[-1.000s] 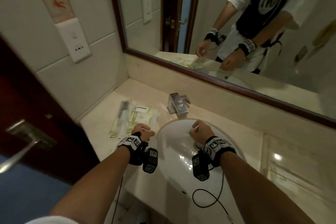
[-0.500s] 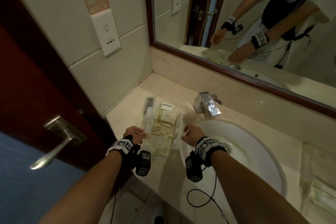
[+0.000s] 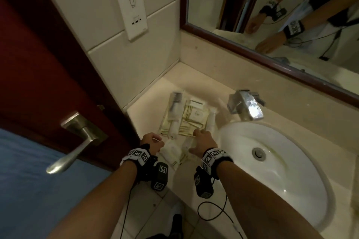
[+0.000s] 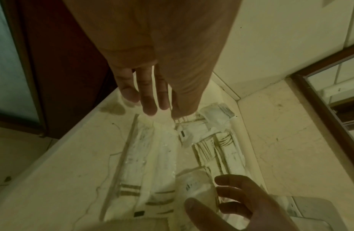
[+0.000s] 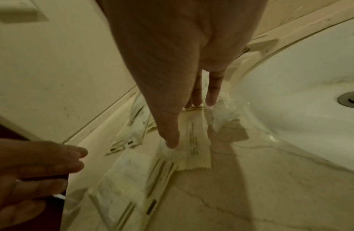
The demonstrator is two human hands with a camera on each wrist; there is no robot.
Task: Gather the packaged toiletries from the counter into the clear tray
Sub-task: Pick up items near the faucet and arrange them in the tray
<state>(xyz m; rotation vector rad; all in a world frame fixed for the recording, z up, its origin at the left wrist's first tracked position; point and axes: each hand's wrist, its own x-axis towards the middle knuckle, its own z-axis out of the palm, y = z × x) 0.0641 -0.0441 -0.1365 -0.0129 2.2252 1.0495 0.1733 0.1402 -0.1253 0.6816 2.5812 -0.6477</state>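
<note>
Packaged toiletries lie in a heap on the beige counter (image 3: 194,83), left of the sink. A comb packet (image 3: 173,106) and striped sachets (image 3: 191,120) sit in the clear tray (image 3: 211,120), whose near edges are hard to make out. More white packets (image 3: 172,153) lie in front, by the counter's edge. My left hand (image 3: 153,141) pinches the bunched end of a long white packet (image 4: 152,156). My right hand (image 3: 202,141) is spread over the packets, its straight fingertips (image 5: 172,140) touching a sachet (image 5: 193,143).
A chrome tap (image 3: 244,106) stands behind the white sink (image 3: 291,170) on the right. A dark red door (image 3: 48,64) with a lever handle (image 3: 77,141) is close on the left. A wall socket (image 3: 134,6) and a framed mirror (image 3: 272,15) are above.
Both hands moved left, from over the sink to the packets. The left hand took hold of a packet end. The head view swung left and down.
</note>
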